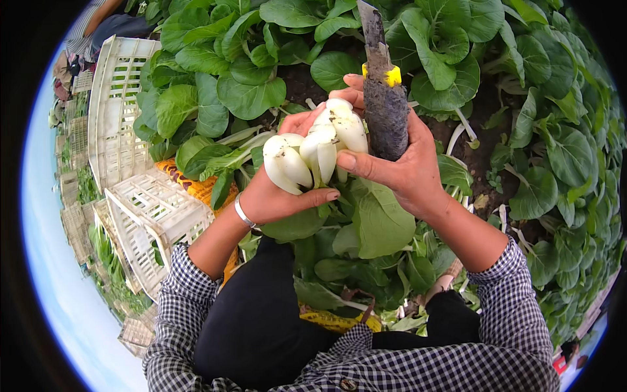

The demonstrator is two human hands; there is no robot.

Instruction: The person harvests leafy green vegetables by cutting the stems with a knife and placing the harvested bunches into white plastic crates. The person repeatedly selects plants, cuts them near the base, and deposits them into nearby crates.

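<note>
Several cut heads of bok choy [321, 149] are bunched between my two hands, white stem bases up and leaves hanging below. My left hand [274, 188], with a silver bangle at the wrist, is wrapped around the bunch from the left. My right hand [414, 166] has its thumb against the stems on the right. That same hand also holds a knife [384, 112] with a dirt-covered handle, yellow tape and a soiled blade pointing away from me. The fingers behind the stems are partly hidden.
Growing bok choy [534, 196] stands ahead and to the right. White plastic crates [159, 210] and an orange printed sack [196, 188] lie at the left. More leafy plants lie below my hands, near my knees. Another person [105, 29] is at the upper left.
</note>
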